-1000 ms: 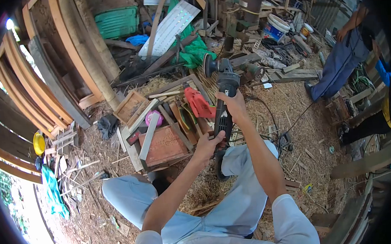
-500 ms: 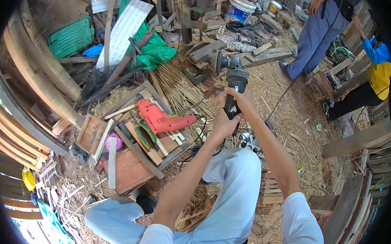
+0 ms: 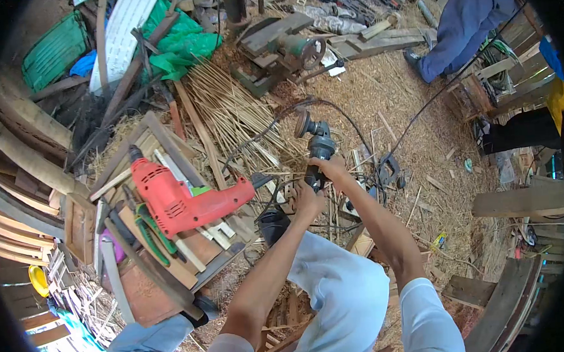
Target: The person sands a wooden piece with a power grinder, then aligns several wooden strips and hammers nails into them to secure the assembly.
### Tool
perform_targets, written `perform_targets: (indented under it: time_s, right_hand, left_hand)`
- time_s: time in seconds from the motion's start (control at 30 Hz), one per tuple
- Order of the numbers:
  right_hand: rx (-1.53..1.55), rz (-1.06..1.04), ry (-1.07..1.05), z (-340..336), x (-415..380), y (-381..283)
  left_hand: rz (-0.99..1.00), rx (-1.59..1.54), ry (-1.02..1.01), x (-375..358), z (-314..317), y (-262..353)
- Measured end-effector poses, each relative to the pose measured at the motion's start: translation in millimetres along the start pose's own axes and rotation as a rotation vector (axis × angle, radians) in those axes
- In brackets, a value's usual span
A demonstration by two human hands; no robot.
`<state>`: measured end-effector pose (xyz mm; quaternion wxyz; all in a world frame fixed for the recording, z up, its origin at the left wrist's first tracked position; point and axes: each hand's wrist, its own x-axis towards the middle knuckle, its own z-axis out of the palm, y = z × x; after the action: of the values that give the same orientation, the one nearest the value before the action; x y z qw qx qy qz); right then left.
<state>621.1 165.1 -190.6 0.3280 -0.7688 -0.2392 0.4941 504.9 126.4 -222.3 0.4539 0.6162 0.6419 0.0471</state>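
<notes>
An angle grinder [image 3: 321, 148] points away from me, its round head up and to the left. My left hand [image 3: 309, 202] is wrapped around the rear of its dark body. Just ahead of it, my right hand [image 3: 332, 168] also grips the body. To the left, a red power drill [image 3: 184, 197] lies on a wooden tool box [image 3: 207, 275], with green-handled pliers [image 3: 152, 235] beside it. A black cable [image 3: 349, 118] loops on the ground around the grinder.
Thin bamboo-like sticks [image 3: 230, 108] lie beyond the box. A bench vise-like machine [image 3: 301, 51] stands behind the grinder. Another person in blue-grey trousers [image 3: 472, 29] stands at upper right, and a second person in dark trousers [image 3: 525, 128] is at the right edge. Wood shavings cover the ground.
Both hands have brought the grinder lower and slightly left, toward the ground. My view has tilted downward and shifted, so the drill and box appear larger.
</notes>
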Motion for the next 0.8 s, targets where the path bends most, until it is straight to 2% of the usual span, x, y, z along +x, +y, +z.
perform_targets:
  time_s: [0.1, 0.2, 0.23, 0.27, 0.37, 0.43, 0.57, 0.63, 0.8]
  right_hand:
    - [-0.009, 0.03, -0.069, 14, 55, 47]
    - [-0.142, 0.146, 0.019, 14, 35, 17]
    - [0.127, 0.157, -0.031, 20, 54, 38]
    - [0.125, 0.162, -0.035, 24, 72, 57]
    - [0.15, 0.192, -0.073, 27, 91, 76]
    - [0.171, 0.179, -0.07, 29, 83, 74]
    - [0.097, 0.162, -0.062, 34, 96, 94]
    - [0.269, 0.21, -0.094, 35, 88, 93]
    - [0.264, 0.232, -0.103, 33, 78, 82]
  left_hand:
    - [-0.025, -0.064, -0.005, 16, 9, -10]
    - [-0.014, -0.017, 0.057, 39, 29, -27]
    - [0.019, 0.09, 0.083, 43, 29, -29]
    - [0.051, 0.198, 0.108, 46, 28, -31]
    - [0.071, 0.238, 0.124, 54, 35, -45]
    - [0.096, 0.263, 0.15, 54, 34, -47]
    - [0.089, 0.25, 0.078, 50, 31, -48]
    - [0.102, 0.276, 0.059, 52, 26, -54]
    - [0.151, 0.226, 0.116, 52, 27, -54]
